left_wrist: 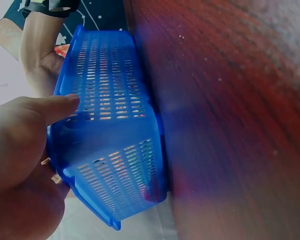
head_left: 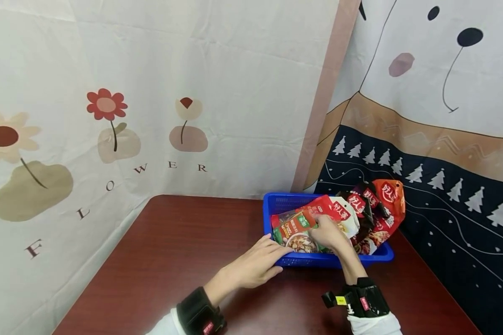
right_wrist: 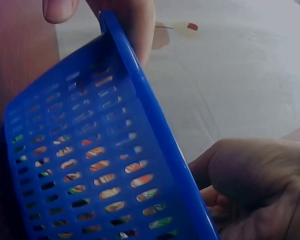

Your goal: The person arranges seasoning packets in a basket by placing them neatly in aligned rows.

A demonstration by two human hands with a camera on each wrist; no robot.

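A blue plastic basket [head_left: 314,261] with slotted walls stands on the table, holding several food packets. My left hand [head_left: 255,261] grips its front left corner; in the left wrist view the thumb [left_wrist: 65,106] lies against the outer wall and the other fingers go over the rim. Inside the basket, my right hand [head_left: 329,231] pinches the right edge of a green and orange food packet [head_left: 298,228] with a bowl of food printed on it. The basket wall [right_wrist: 85,150] hides those fingertips in the right wrist view.
Behind that packet lie a red and white packet [head_left: 345,211], a dark packet [head_left: 360,209] and an orange-red packet [head_left: 389,200] that leans above the right rim. The brown table [head_left: 172,260] meets a flower-printed cloth [head_left: 234,93] at the back and a bear-printed cloth [head_left: 444,232] on the right.
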